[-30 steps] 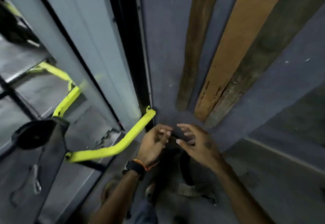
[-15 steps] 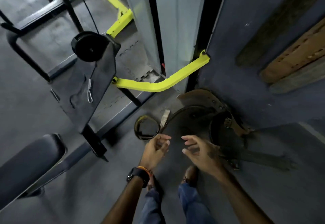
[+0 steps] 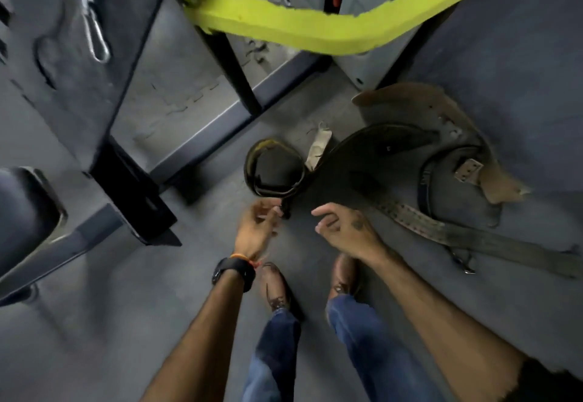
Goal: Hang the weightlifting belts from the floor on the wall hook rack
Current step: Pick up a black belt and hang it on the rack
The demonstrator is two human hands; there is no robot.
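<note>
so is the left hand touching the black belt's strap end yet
Touching. In the head view the left hand has its fingertips on the strap end of the black belt, though blur hides whether they grip it.

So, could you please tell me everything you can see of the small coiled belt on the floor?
The coiled belt is dark with a yellowish inner edge, wound into a loose ring standing on its edge on the grey floor. It sits left of the wide black belt, seemingly touching it. The left hand reaches at its near end; a grip is unclear.
</note>
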